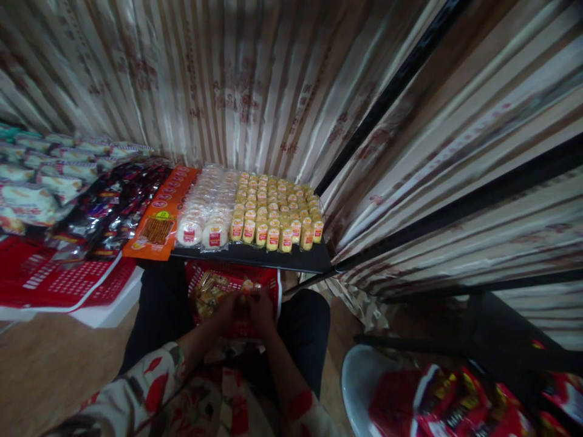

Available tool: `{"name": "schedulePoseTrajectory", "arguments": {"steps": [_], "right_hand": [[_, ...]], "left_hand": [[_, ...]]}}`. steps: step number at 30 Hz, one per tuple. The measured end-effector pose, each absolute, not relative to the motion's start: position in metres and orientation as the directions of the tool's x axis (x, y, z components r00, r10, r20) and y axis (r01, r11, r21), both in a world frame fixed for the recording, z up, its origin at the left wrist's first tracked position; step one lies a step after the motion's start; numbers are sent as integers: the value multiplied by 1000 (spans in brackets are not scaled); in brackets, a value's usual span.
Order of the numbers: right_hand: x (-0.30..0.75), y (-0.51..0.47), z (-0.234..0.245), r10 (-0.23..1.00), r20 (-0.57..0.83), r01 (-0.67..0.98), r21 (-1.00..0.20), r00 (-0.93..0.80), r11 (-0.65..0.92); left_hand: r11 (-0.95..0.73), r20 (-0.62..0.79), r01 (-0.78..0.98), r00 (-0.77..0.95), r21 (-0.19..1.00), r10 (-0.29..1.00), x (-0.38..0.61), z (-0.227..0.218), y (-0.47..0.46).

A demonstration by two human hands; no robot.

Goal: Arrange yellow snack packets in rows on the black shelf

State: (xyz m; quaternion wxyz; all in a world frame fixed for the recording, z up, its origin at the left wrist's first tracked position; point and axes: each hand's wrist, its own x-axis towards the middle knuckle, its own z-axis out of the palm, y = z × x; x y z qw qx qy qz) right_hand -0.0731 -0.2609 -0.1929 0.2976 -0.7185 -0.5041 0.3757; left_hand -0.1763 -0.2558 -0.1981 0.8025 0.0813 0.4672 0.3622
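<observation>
Stretched forward, the left hand [229,307] and right hand [261,309] met over one red basket [270,278], fingers pinching one small packet [247,284]; one orange bag [157,209] lay beyond.

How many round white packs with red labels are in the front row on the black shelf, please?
2: one white pack beside the orange packet, and a second pack beside the small yellow packs. Further white packs lie behind, partly hidden; I cannot count those.
</observation>
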Motion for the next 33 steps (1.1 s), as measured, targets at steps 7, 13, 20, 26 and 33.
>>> {"name": "schedulePoseTrajectory", "arguments": {"steps": [7,13,20,26,33], "right_hand": [[-65,-265,-188,896,-274,452,-789,348,-417],[-53,-270,-170,933,-227,399,-856,279,-328],[-30,-272,-156,940,-113,320,-922,322,-220],[-12,-270,-146,933,-21,264,-957,358,-123],[12,-261,-130,874,120,415,-904,470,-99]], "left_hand": [[708,-626,-560,380,429,680,-170,-190,-261],[744,-545,-491,508,453,667,-158,-169,-263],[554,-498,-385,241,738,833,-133,-146,-254],[429,-411,-150,139,891,901,-109,-136,-245],[265,-276,117,83,957,958,-80,-108,-231]]}}
